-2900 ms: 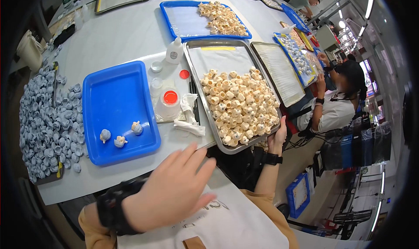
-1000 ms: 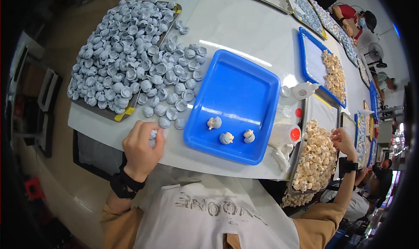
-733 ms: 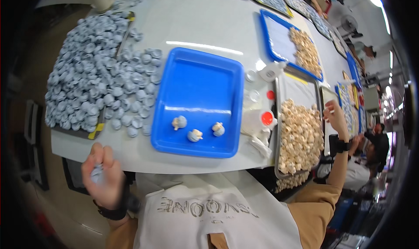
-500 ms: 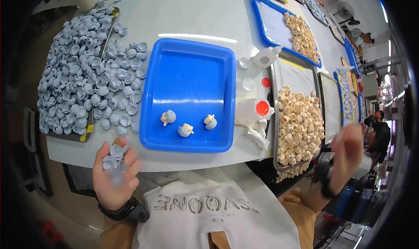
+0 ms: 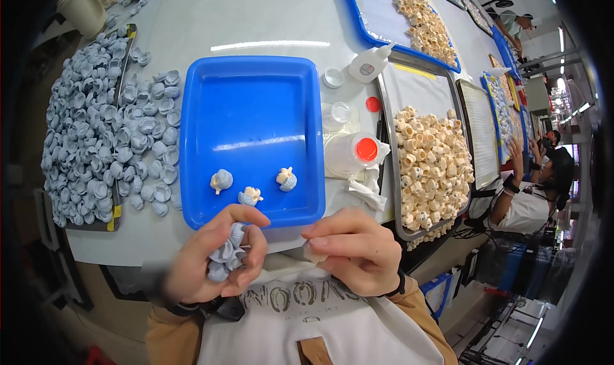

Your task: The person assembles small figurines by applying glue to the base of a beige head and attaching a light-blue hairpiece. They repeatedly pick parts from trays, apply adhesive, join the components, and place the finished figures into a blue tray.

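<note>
My left hand (image 5: 195, 263) is curled around several small grey-blue cup-shaped hair pieces (image 5: 229, 257), just in front of the blue tray (image 5: 192, 135). Close beside it on the right, my right hand (image 5: 363, 253) pinches a small pale piece (image 5: 313, 252) between thumb and fingers; most of that piece is hidden. Inside the tray's near end lie three little doll heads: a left one (image 5: 221, 181), a middle one (image 5: 250, 195) and a right one (image 5: 286, 179), each cream with a grey-blue hair cap.
A big heap of hair pieces (image 5: 89, 135) spills off a tray at left. To the right, a metal tray (image 5: 409, 77) holds cream head pieces (image 5: 432, 167). A white squeeze bottle (image 5: 369, 64), a red-topped container (image 5: 345, 155) and crumpled tissue (image 5: 368, 195) stand between. Another person (image 5: 531, 192) sits far right.
My right hand has come in from the far right to the tray's near edge, its fingers now pinching. The left hand, with its hair pieces, has moved right toward it. The view has shifted.
</note>
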